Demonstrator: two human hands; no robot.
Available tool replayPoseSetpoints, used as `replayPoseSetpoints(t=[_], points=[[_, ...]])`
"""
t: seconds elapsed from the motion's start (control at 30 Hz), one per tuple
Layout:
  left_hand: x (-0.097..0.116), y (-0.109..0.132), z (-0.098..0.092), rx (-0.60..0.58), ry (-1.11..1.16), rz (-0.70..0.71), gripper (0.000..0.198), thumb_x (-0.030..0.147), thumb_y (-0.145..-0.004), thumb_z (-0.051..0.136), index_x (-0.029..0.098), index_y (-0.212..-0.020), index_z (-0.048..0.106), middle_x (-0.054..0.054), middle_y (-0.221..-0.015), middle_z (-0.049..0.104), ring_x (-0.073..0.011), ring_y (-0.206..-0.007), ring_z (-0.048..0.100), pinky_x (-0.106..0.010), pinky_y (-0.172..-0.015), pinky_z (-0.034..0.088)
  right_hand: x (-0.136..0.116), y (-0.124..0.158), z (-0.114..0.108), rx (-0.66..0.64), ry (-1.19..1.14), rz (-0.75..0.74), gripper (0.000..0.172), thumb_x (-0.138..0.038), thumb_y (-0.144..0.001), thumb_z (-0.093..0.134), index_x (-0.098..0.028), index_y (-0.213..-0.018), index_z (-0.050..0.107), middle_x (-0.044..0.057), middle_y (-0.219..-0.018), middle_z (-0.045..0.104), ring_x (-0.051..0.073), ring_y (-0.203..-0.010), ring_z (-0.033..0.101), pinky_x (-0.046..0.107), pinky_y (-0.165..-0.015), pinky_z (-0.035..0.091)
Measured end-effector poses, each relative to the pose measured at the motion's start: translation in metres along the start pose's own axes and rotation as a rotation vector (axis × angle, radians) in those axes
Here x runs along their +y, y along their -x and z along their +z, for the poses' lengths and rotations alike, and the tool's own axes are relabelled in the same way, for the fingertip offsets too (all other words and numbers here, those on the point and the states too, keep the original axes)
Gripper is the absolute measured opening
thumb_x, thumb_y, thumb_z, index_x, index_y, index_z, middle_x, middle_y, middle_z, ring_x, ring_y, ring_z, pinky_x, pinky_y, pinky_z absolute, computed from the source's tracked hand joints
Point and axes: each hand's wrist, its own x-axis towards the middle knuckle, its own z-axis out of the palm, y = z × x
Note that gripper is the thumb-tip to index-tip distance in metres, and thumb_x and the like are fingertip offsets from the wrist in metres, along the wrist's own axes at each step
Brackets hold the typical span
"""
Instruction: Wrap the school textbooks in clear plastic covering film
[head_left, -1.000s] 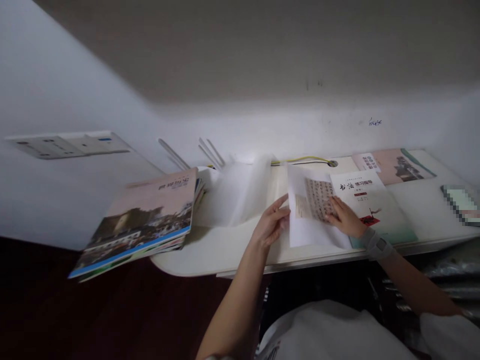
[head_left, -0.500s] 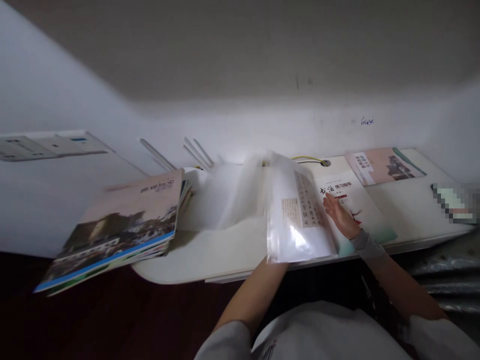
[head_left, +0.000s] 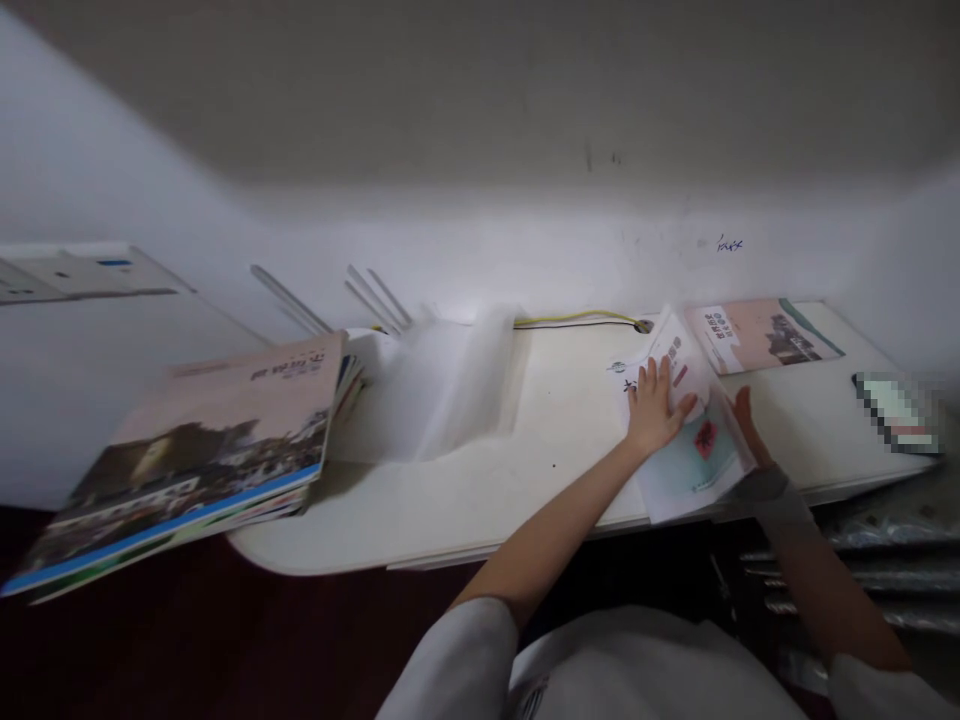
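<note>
My left hand (head_left: pixel 655 412) lies palm down with fingers spread on the white and pale green calligraphy book (head_left: pixel 686 475), which sits askew over the desk's front edge. A glossy, clear-looking layer shows along the book's right side. At that edge is my right hand (head_left: pixel 752 430), its thumb pointing up; the other fingers are hidden behind the book. A red square mark shows on the book's lower part. To the left, a translucent plastic cover (head_left: pixel 469 395) stands partly raised on the desk, blurred at its edges.
A stack of books (head_left: pixel 202 440) overhangs the white desk (head_left: pixel 570 430) at its left end. Behind my right hand lies a pink booklet (head_left: pixel 761 335). A phone-like object (head_left: pixel 900 412), partly pixelated, rests at the right end. A yellow cable (head_left: pixel 577 318) runs along the wall.
My left hand has come up from the near edge onto the book. My right hand has moved from its cover to the right edge. The clear sleeve with the calligraphy page no longer shows.
</note>
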Motion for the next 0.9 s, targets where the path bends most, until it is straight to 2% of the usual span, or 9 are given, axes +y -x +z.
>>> replayPoseSetpoints(t=[0.07,0.13,0.23,0.3,0.5,0.67,0.8,0.9], points=[[0.005,-0.003,0.002,-0.032,-0.063,0.087,0.079,0.065,-0.086,0.027,0.023,-0.148,0.003,-0.009,-0.156,0.002,-0.0312,-0.142,0.002,-0.057,-0.109,0.017,-0.004,0.005,-0.024,0.083,-0.253,0.151,0.080,-0.064,-0.084,-0.010,-0.024,-0.143,0.027,0.010,-0.125,0.059,0.025,-0.115,0.055,0.048,-0.093,0.045],[0.009,-0.008,0.004,-0.084,-0.134,0.158,0.081,0.070,-0.083,0.026,0.023,-0.148,0.009,-0.009,-0.156,0.005,-0.0335,-0.141,0.002,-0.060,-0.108,0.013,-0.007,0.009,-0.046,0.150,-0.421,0.267,0.074,-0.068,-0.085,0.004,-0.027,-0.141,0.030,0.009,-0.126,0.059,0.026,-0.110,0.059,0.048,-0.088,0.049],[0.015,-0.015,0.009,-0.150,-0.202,0.201,0.085,0.073,-0.081,0.024,0.021,-0.147,0.016,-0.011,-0.155,0.012,-0.0372,-0.140,0.006,-0.064,-0.107,0.011,-0.008,0.015,-0.070,0.182,-0.388,0.336,0.062,-0.061,-0.085,0.041,-0.029,-0.137,0.035,0.007,-0.123,0.061,0.024,-0.102,0.063,0.043,-0.084,0.052],[0.017,-0.016,0.012,-0.155,-0.240,0.221,0.086,0.073,-0.081,0.025,0.020,-0.147,0.017,-0.012,-0.155,0.012,-0.0384,-0.140,0.006,-0.065,-0.106,0.010,-0.007,0.019,-0.079,0.176,-0.316,0.369,0.062,-0.051,-0.080,0.057,-0.029,-0.135,0.037,0.005,-0.117,0.064,0.023,-0.095,0.066,0.040,-0.081,0.054],[0.010,-0.020,0.016,-0.139,-0.290,0.256,0.081,0.070,-0.084,0.021,0.022,-0.148,0.014,-0.009,-0.155,0.010,-0.0356,-0.140,0.007,-0.063,-0.107,0.013,0.004,0.025,-0.084,0.090,-0.286,0.428,0.067,-0.036,-0.072,0.067,-0.026,-0.133,0.041,0.002,-0.101,0.071,0.021,-0.082,0.068,0.037,-0.072,0.057],[-0.010,-0.049,0.010,-0.053,-0.249,0.036,0.085,0.070,-0.084,0.016,0.014,-0.148,0.012,-0.014,-0.154,0.012,-0.0345,-0.140,0.010,-0.059,-0.108,0.016,0.009,0.024,-0.087,0.104,-0.257,0.429,0.056,-0.032,-0.069,0.067,-0.025,-0.123,0.052,0.003,-0.102,0.071,0.022,-0.085,0.068,0.037,-0.074,0.056],[-0.018,-0.070,0.007,-0.063,-0.232,0.006,0.082,0.067,-0.086,0.012,0.012,-0.148,0.009,-0.016,-0.154,0.012,-0.0308,-0.141,0.011,-0.058,-0.108,0.017,-0.001,0.024,-0.084,0.118,-0.306,0.426,0.050,-0.036,-0.072,0.065,-0.025,-0.119,0.054,0.003,-0.104,0.070,0.022,-0.092,0.066,0.038,-0.081,0.055],[-0.018,-0.076,0.010,-0.054,-0.256,0.020,0.080,0.064,-0.087,0.009,0.012,-0.148,0.010,-0.015,-0.154,0.011,-0.0316,-0.141,0.008,-0.060,-0.107,0.015,-0.019,0.026,-0.076,0.108,-0.334,0.401,0.056,-0.038,-0.073,0.064,-0.026,-0.126,0.049,0.004,-0.112,0.067,0.022,-0.099,0.065,0.039,-0.086,0.053]])
